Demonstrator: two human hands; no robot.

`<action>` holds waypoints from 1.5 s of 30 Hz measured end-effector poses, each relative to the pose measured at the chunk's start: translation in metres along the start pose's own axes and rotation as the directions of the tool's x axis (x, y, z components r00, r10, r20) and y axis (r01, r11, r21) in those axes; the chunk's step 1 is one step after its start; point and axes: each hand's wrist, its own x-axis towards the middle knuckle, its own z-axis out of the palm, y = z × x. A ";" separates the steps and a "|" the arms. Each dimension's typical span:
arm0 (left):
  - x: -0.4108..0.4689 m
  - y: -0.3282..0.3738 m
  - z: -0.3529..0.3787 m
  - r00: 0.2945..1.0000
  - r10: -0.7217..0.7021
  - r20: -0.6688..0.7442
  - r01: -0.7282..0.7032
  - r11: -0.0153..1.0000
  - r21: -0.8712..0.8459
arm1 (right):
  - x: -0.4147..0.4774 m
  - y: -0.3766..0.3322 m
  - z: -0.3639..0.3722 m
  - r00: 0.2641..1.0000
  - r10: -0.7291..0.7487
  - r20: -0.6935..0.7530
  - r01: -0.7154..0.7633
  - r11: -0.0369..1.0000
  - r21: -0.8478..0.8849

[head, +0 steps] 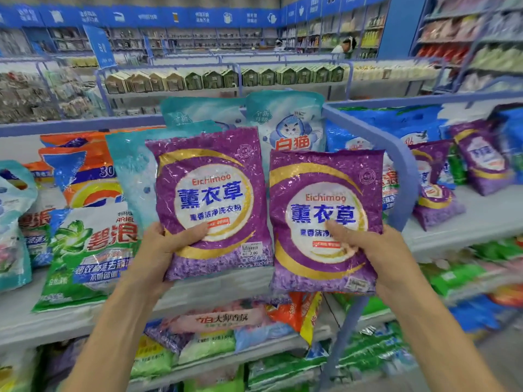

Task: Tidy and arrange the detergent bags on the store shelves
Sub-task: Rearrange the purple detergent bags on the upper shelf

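Head view: the fingers behind both bags are hidden; only thumbs show. Left hand (pixel 167 244) is clamped on the left purple bag (pixel 210 199); right hand (pixel 376 250) is clamped on the right purple bag (pixel 325 222). Both bags stand upright, long axis vertical, print facing the camera, just beside each other before the shelf (pixel 467 219).

Shelf board (pixel 198 290) bare at 6 o'clock — passable; green bag (pixel 85 256) blocks 9 o'clock, blue upright post (pixel 402 176) 3 o'clock, cat-print bag (pixel 285 123) 12 o'clock.
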 end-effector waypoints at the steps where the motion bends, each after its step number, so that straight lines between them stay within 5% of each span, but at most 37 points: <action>1: -0.003 -0.001 0.005 0.999 0.007 0.039 -0.007 1.000 -0.004 | -0.007 -0.002 -0.008 1.000 0.008 -0.028 -0.007 1.000 0.026; 8: -0.025 -0.023 0.075 0.973 -0.041 0.225 0.030 0.998 0.055 | -0.048 -0.026 -0.093 0.975 0.006 -0.222 0.017 0.995 0.098; 26: -0.125 -0.123 0.402 0.866 -0.144 0.479 0.155 0.988 0.017 | -0.160 -0.100 -0.417 0.890 -0.071 -0.450 0.107 0.993 0.056; 45: -0.028 -0.221 0.726 0.838 -0.148 0.525 0.176 0.984 -0.004 | -0.020 -0.198 -0.693 0.809 -0.188 -0.557 0.204 0.978 -0.033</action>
